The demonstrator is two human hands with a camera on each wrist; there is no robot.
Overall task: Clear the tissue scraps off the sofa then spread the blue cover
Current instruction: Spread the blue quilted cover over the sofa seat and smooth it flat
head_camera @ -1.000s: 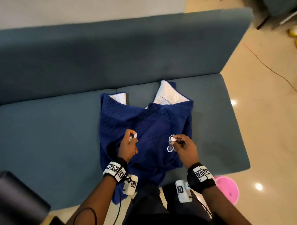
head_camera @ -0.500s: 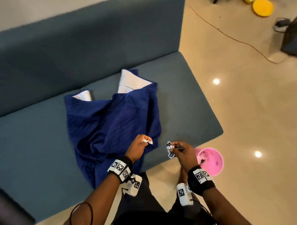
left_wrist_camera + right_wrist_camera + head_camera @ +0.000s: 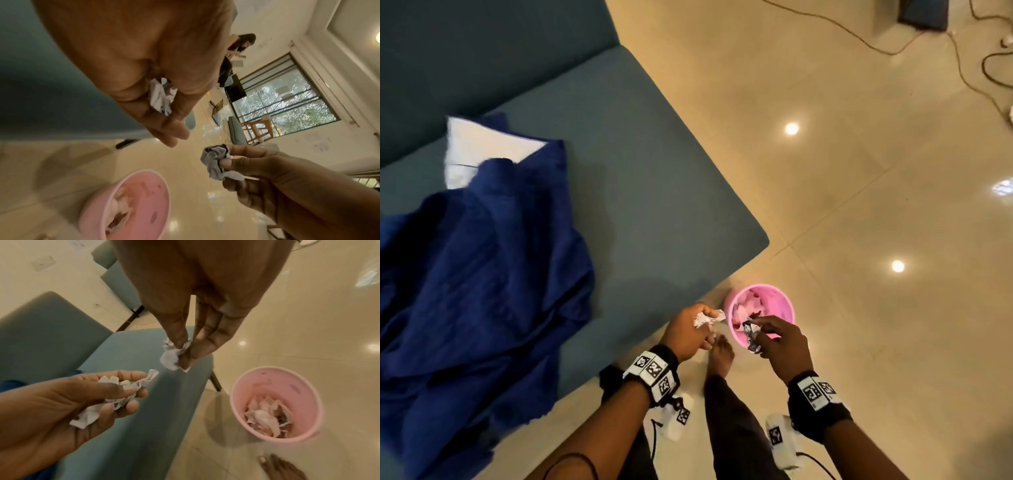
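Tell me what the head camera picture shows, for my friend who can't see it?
Both hands, left hand and right hand, hold crumpled tissue scraps by a pink bin on the floor. A rumpled blue cover lies on the sofa.

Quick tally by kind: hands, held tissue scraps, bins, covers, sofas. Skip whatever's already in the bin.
Hands: 2, left hand and right hand
Held tissue scraps: 2, left scrap and right scrap
Pink bin: 1
Blue cover: 1
Sofa: 1
Total: 7
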